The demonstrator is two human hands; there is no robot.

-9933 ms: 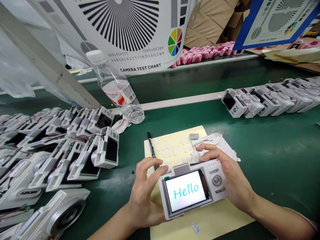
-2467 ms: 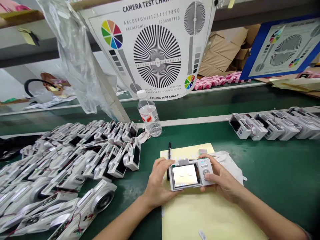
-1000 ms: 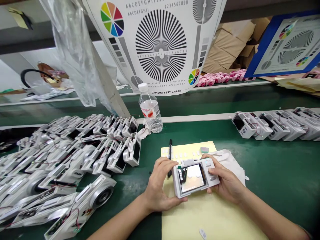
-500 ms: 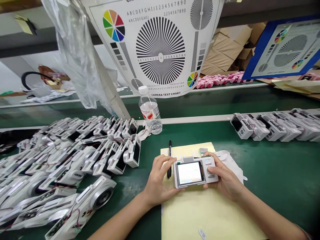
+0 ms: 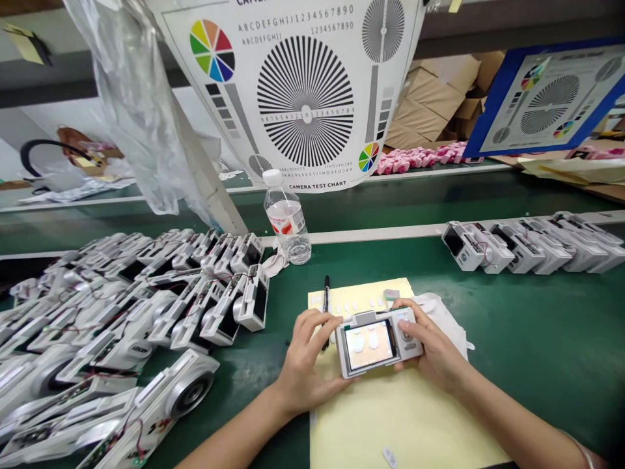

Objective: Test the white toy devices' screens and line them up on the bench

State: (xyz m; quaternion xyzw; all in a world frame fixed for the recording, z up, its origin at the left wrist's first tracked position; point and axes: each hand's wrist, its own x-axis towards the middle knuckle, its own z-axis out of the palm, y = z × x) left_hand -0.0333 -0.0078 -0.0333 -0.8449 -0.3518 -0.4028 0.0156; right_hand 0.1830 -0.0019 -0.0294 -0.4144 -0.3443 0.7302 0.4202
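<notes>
Head view, nearest first: at the lower centre of the frame, a yellow sheet [image 5: 400,423] lies under both hands. Just above it, at centre, the left hand [image 5: 303,368] pinches the left end of a white camera [image 5: 355,370], index finger at its top corner, thumb below; the right hand [image 5: 437,348] grips the other end, thumb on the back near the buttons. The camera is boxy and pale, its lit screen [image 5: 370,345] showing two whitish ovals on tan, with a dark strip along the screen's right edge. Its back faces the viewer; its front is hidden, pointing away. The long axis runs left to right, right end slightly higher. Beyond lie a black pen [image 5: 327,293] and a white cloth [image 5: 444,319]; farther, upper centre, hangs a test chart [image 5: 305,104].
</notes>
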